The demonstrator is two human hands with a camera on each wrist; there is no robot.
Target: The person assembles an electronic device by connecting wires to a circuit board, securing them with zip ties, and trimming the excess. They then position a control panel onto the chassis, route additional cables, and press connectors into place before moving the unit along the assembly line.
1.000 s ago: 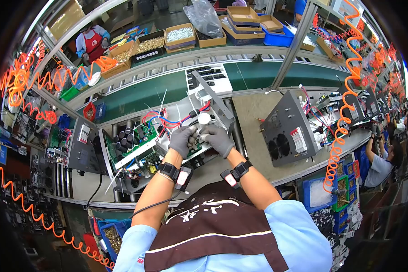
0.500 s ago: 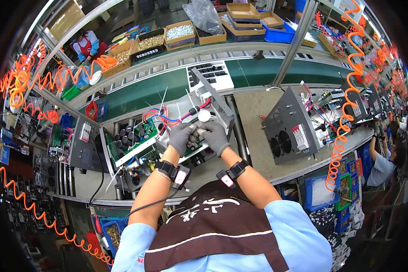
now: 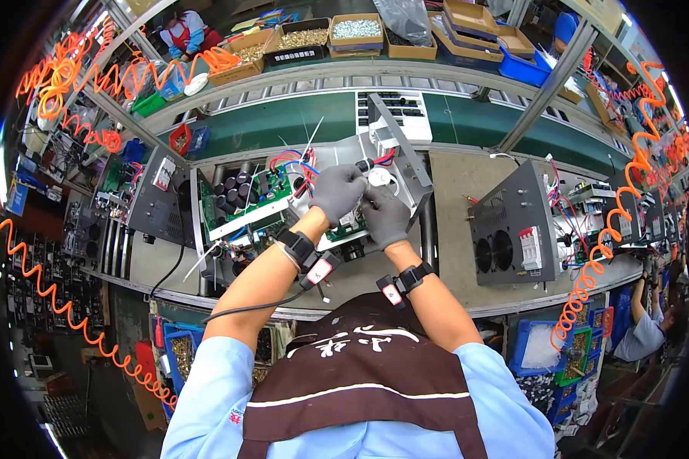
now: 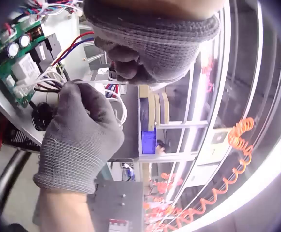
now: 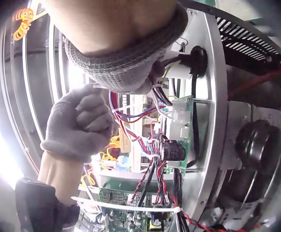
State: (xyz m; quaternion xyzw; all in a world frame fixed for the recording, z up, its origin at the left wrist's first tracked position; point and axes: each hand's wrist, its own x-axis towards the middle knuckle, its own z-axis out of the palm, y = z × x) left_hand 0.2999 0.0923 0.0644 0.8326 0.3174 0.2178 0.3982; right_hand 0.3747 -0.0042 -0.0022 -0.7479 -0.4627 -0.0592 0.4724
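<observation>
Both hands wear grey knit gloves and work over an open metal chassis (image 3: 352,149). My left hand (image 3: 338,193) has its fingers curled and pinches a thin white cable tie (image 4: 99,82), which stretches across to the right fingertips. My right hand (image 3: 386,216) pinches a bundle of white and black wires (image 4: 51,82) at the tie's other end; the tie's head is hidden by the fingers. Just beyond the hands sits a white round part (image 3: 379,177), near a dark upright panel (image 3: 406,164). A green circuit board (image 3: 264,195) with black capacitors lies left of the hands.
Another dark unit (image 3: 513,222) with two fans stands to the right, and a similar one (image 3: 161,195) to the left. Behind runs a green conveyor (image 3: 283,115), with boxes of small parts (image 3: 356,29) above. Orange coiled hoses (image 3: 589,268) hang at both sides.
The head view has shifted, so the bench appears further right. My left hand has risen and moved away from the right hand, from side by side to higher over the chassis.
</observation>
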